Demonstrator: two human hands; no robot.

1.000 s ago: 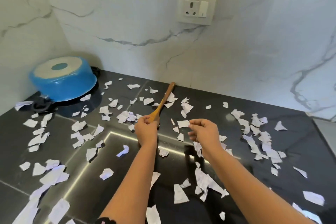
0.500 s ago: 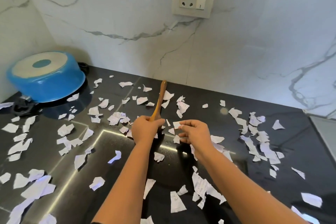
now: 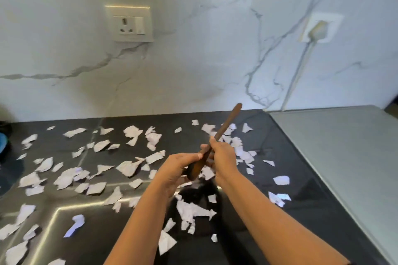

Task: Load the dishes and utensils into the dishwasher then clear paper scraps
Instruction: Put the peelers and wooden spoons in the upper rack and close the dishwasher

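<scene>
Gripping the wooden spoon (image 3: 227,123) together, left hand (image 3: 174,170) at its broad end, right hand (image 3: 225,157) round the handle; raised off the paper scraps (image 3: 129,168), probably dishwasher-bound.

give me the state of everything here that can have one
wooden spoon, held off the countertop in both hands, handle tilted up and right
left hand, grips the spoon's lower end
right hand, grips the handle higher up
paper scraps, scattered loose on the black countertop
left wall socket, nothing plugged in
right wall socket, white plug in, cable running down
</scene>
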